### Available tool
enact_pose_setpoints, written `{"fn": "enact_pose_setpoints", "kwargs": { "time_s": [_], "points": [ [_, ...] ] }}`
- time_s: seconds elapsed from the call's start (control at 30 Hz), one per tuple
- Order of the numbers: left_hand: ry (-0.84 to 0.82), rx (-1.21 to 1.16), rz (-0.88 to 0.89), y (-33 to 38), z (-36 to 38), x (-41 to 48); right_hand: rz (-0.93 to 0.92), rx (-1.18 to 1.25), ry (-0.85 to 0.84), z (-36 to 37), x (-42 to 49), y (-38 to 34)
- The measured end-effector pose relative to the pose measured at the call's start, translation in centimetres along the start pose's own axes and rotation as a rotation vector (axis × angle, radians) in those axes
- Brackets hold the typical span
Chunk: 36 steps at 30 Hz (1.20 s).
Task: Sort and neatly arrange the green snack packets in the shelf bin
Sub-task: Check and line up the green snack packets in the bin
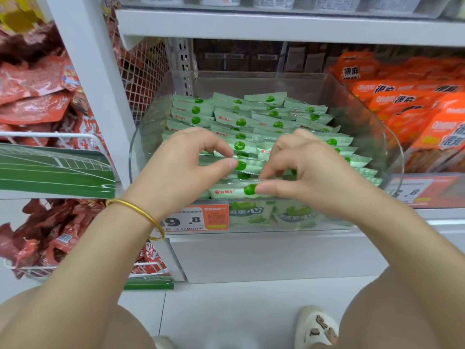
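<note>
A clear plastic shelf bin (387,137) holds several pale green snack packets (236,119), each with a green ball printed on it, lying in overlapping rows. Both hands reach over the bin's front wall. My left hand (181,159), with a gold bangle on its wrist, pinches a packet (247,165) between thumb and curled fingers near the middle of the front rows. My right hand (302,172) pinches the frontmost packet (226,191), its thumb on the green ball and its fingers curled over the top edge. The hands hide the packets beneath them.
An orange price tag (201,217) reading 9.8 is on the bin's front. Orange snack boxes (415,104) fill the shelf to the right. Red packets (37,96) sit in wire baskets at the left. A white shelf board (276,26) runs close above the bin.
</note>
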<state>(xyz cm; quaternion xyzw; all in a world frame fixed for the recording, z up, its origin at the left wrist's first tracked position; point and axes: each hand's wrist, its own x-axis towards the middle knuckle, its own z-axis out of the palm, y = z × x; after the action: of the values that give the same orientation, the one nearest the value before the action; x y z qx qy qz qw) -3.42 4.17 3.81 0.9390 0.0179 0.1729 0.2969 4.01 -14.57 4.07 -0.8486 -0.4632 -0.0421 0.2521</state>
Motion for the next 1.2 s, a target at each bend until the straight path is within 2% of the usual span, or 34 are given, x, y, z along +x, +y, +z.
{"fn": "enact_pose_setpoints", "kwargs": {
  "time_s": [0.1, 0.2, 0.4, 0.5, 0.57, 0.6, 0.7, 0.77, 0.87, 1.0, 1.1, 1.2],
  "points": [
    [-0.062, 0.101, 0.023, -0.1, 0.1, -0.2, -0.013, -0.024, -0.016, 0.5, 0.2, -0.1],
    [-0.113, 0.212, 0.024, -0.3, 0.4, -0.2, -0.007, -0.065, -0.106, 1.1, 0.9, -0.4],
    [-0.101, 0.155, 0.047, -0.2, 0.3, -0.3, -0.01, -0.037, -0.106, -0.5, 0.5, 0.5],
    [-0.106, 0.139, 0.051, -0.4, 0.3, -0.3, -0.07, -0.141, -0.188, 0.1, 1.1, 0.2],
    [-0.081, 0.121, 0.055, -0.4, 0.5, -0.2, -0.071, -0.113, -0.235, -0.4, 1.3, 0.5],
    [-0.07, 0.118, 0.057, -0.4, 0.6, -0.2, -0.04, -0.04, -0.222, -0.9, 1.3, 0.7],
    [-0.067, 0.113, 0.071, -0.4, 0.6, -0.1, 0.069, 0.169, -0.036, -1.9, 1.6, 1.1],
    [-0.096, 0.104, 0.086, -0.4, 0.4, -0.1, 0.064, 0.126, -0.024, -1.1, 1.9, 0.8],
    [-0.165, 0.094, 0.092, -0.6, 0.0, -0.1, -0.011, -0.089, -0.096, 0.6, 2.0, -0.1],
    [-0.221, 0.129, 0.095, -0.7, -0.1, -0.2, -0.039, -0.223, -0.14, 0.3, 2.2, -0.2],
    [-0.244, 0.134, 0.091, -0.8, 0.0, -0.3, -0.095, -0.169, -0.075, 1.0, 2.0, -0.2],
    [-0.259, 0.122, 0.08, -0.8, -0.1, -0.3, -0.069, -0.014, 0.0, 1.4, 1.6, 0.2]
  ]
}}
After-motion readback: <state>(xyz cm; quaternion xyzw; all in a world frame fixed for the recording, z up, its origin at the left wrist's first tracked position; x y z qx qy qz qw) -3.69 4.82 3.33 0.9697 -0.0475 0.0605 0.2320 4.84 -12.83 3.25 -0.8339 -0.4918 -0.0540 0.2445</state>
